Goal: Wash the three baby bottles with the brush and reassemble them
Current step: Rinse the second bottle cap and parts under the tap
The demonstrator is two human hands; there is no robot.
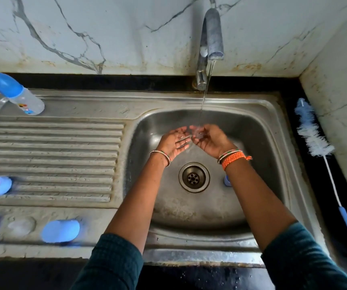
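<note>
Head view: right hand [207,138] curled round a small clear teat [198,132] under the tap stream [205,97]; its axis was unreadable. Left hand [173,141] was open, palm up, empty, beside it over the sink [262,143]. Brush [313,137] lay lengthwise on the right counter, bristles toward the wall.
</note>
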